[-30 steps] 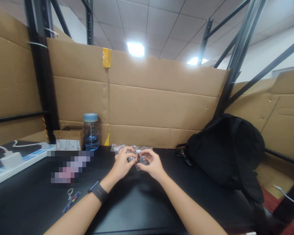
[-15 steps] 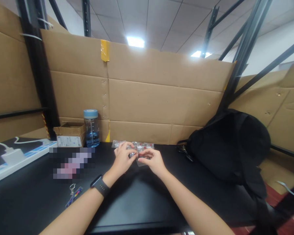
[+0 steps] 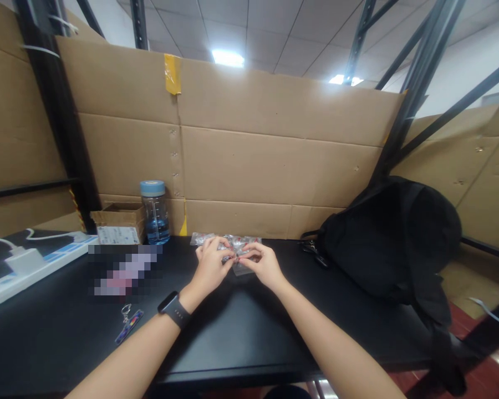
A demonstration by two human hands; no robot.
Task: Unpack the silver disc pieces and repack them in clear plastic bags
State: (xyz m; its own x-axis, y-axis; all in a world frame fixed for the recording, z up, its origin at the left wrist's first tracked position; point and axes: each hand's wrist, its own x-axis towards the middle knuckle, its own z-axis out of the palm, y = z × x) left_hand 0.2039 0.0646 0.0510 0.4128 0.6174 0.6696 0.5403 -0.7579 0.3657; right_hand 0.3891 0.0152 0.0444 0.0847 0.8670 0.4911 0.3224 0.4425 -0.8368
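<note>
My left hand [image 3: 211,266], with a dark watch [image 3: 173,309] on its wrist, is closed in a pinch over the far part of the black table. My right hand [image 3: 266,267] pinches from the other side, and the fingertips of both hands nearly meet. Between them is something tiny, with a hint of red, too small to make out. Just behind and below the fingers lie small clear plastic bags [image 3: 249,241] with red marks; their contents are unclear. The hands partly cover these bags.
To the left stand a water bottle [image 3: 154,213], an open cardboard box [image 3: 118,224] and a white power strip [image 3: 62,257]. A keychain [image 3: 128,327] lies near my left forearm, below a blurred-out patch. A black backpack [image 3: 382,244] rests at right. Cardboard [image 3: 241,166] walls the back.
The view has shifted slightly. My right fingertips have closed into a tighter pinch against the left ones, while both hands stay over the same spot by the bags.
</note>
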